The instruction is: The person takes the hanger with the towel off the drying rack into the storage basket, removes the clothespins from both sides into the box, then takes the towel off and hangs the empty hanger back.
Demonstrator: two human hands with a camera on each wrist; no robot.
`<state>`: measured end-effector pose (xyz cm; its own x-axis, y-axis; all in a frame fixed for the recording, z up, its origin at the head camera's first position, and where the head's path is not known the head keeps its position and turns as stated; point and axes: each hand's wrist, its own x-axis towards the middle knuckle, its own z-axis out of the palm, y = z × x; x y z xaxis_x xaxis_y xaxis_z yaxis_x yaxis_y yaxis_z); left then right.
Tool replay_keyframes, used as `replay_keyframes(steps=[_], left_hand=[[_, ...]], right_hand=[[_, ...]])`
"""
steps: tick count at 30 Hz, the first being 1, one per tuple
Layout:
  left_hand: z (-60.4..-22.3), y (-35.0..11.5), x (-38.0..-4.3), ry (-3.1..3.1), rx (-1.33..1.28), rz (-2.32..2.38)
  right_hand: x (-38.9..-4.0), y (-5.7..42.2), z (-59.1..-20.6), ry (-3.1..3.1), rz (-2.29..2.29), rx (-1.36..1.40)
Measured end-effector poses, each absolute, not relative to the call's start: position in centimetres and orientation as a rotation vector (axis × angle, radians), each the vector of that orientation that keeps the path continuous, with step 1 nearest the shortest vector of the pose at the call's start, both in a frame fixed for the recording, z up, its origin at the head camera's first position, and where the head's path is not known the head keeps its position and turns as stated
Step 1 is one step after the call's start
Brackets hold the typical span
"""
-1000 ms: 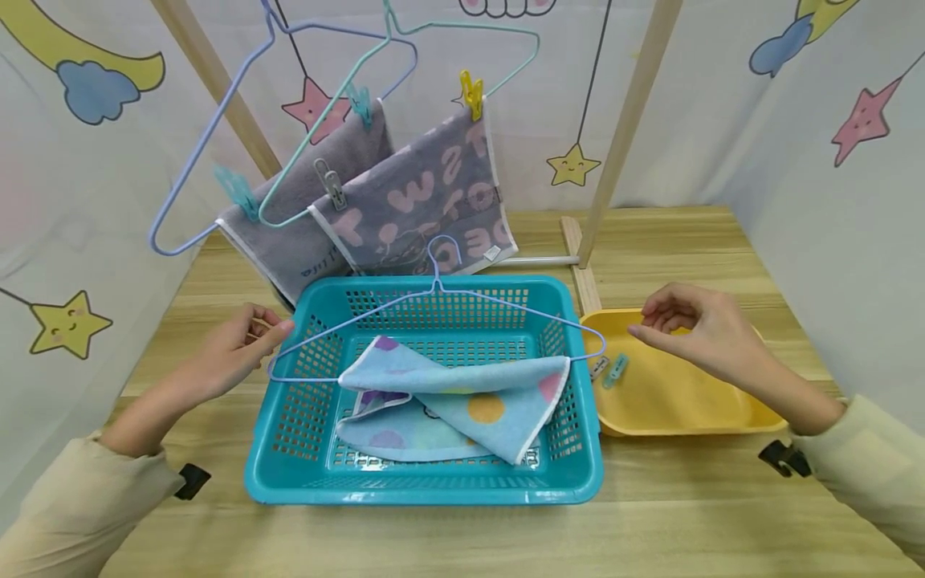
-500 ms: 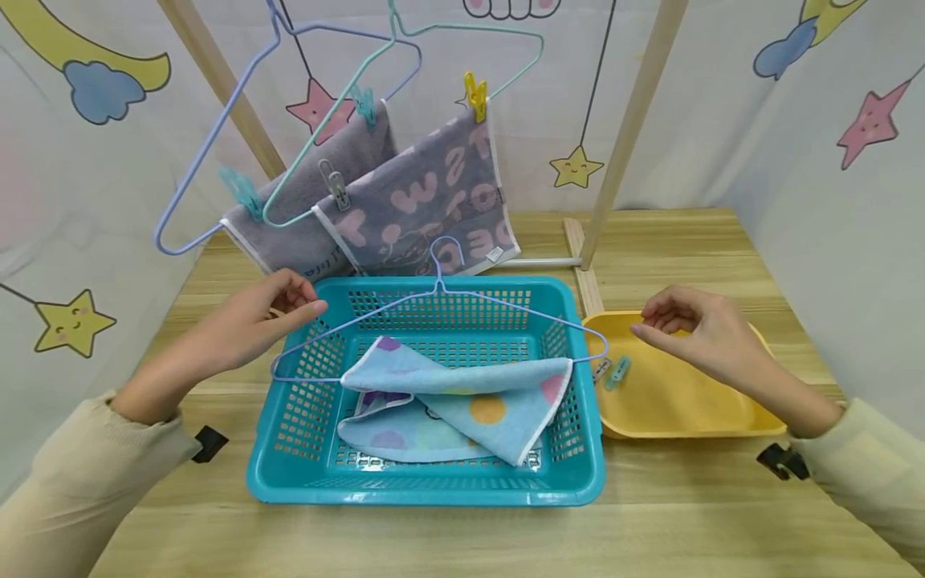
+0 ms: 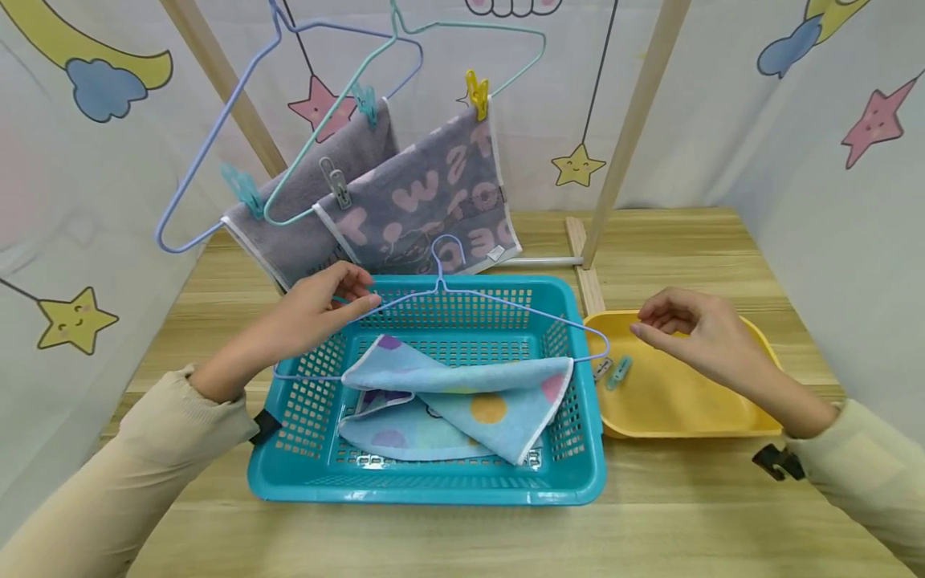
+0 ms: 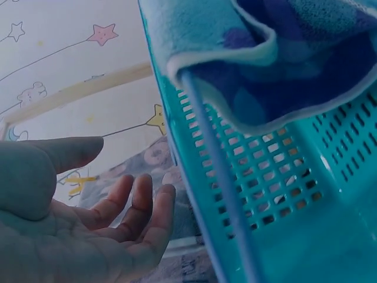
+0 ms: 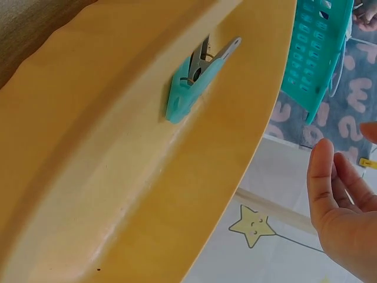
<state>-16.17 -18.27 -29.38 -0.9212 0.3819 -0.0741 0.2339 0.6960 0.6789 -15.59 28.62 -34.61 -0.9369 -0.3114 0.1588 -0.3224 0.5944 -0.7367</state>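
A light blue spotted towel [image 3: 462, 401] is draped over the bottom bar of a blue hanger [image 3: 440, 282] that lies across a teal basket [image 3: 426, 496]. My left hand [image 3: 318, 309] hovers above the basket's back left part, near the hanger's left arm, its fingers loosely bent around nothing. In the left wrist view the thumb and fingers of that hand [image 4: 88, 236] stand apart. Over the yellow basin [image 3: 679, 401] my right hand [image 3: 704, 331] is held with relaxed, empty fingers. A teal clothespin [image 3: 619, 373] and a grey clothespin [image 3: 602, 368] lie in the basin's left part.
Behind the basket, two grey towels [image 3: 441, 185] hang from a green hanger [image 3: 470, 26] and a blue hanger [image 3: 217, 128], held by clothespins such as the yellow clothespin [image 3: 477, 95]. A wooden post [image 3: 636, 128] rises at the back right.
My left hand has moved right, from outside the basket's left edge to above its back left part. My right hand has barely moved.
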Motion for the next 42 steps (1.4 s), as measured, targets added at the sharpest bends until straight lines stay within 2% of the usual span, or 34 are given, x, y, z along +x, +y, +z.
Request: replay_keyframes(steps=[15,25,42], left_hand=[[-31.0,-16.8,-17.3,2.611,0.527,0.850],[-32.0,-16.6,-18.3,2.511,0.466,0.901],[-32.6,-16.7,-18.3,2.566,0.556,0.858]], right_hand=[[-15.6,28.6,-34.8,-2.806,1.290,0.583],[-15.7,28.5,-35.1,-2.802,1.316,0.595],[-15.7,28.5,-35.1,-2.803,1.353,0.569]])
